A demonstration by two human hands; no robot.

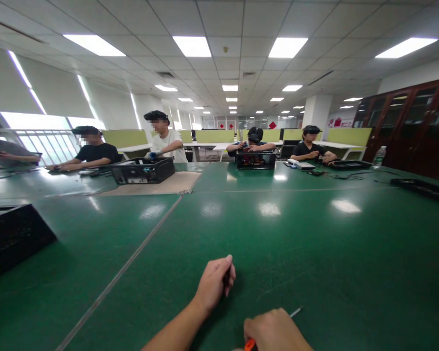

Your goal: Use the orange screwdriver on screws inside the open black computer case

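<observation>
My left hand (215, 280) rests on its side on the green table (314, 243), its fingers curled together; whether anything is inside them is hidden. Nearer the bottom edge, my right hand (272, 329) is closed around a screwdriver (295, 312). Part of the orange handle shows below the fingers, and the thin metal shaft sticks out past the knuckles to the upper right. The two hands are apart.
A dark case (14, 239) stands at the left edge. Across the table, several people sit or stand by an open computer case (142, 170), another case (256, 161), cables, a black tray (351, 165) and a bottle (379, 157). A black panel (424, 189) lies at right.
</observation>
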